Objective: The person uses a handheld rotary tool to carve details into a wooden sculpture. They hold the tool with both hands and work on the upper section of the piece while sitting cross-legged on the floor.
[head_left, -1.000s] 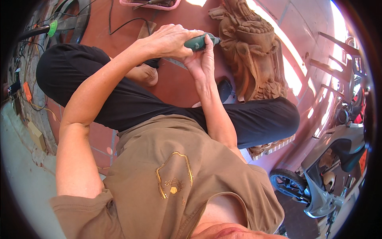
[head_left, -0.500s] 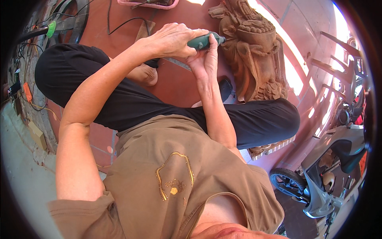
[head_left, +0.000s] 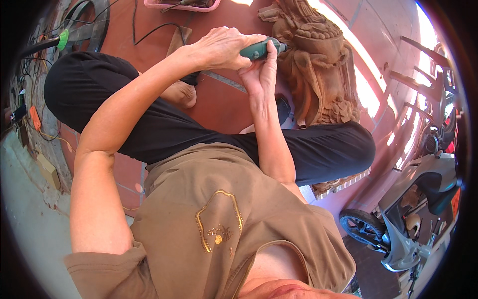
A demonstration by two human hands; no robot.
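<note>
A dark green rotary tool [head_left: 260,50] lies between my two hands, its narrow tip pointing right at the carved brown wooden figure [head_left: 318,65]. My left hand [head_left: 224,49] wraps the rear of the tool, with the index finger stretched along its top. Closer to the tip, my right hand [head_left: 261,74] grips the body from below, thumb raised against its side. The tip reaches the carving's left edge; I cannot tell whether it touches. Rounded lumps in a bowl-like form and draped folds show on the carving.
A pink tray [head_left: 199,7] of tools is at the far edge, beside a black cord [head_left: 159,31] on the red tile floor. A wooden piece [head_left: 179,40] lies behind my left wrist. At right stand a wooden chair [head_left: 423,89] and a grey motorbike [head_left: 398,234].
Both hands and the rotary tool have shifted slightly right, bringing the tip closer over the carving's edge. My grip looks the same.
</note>
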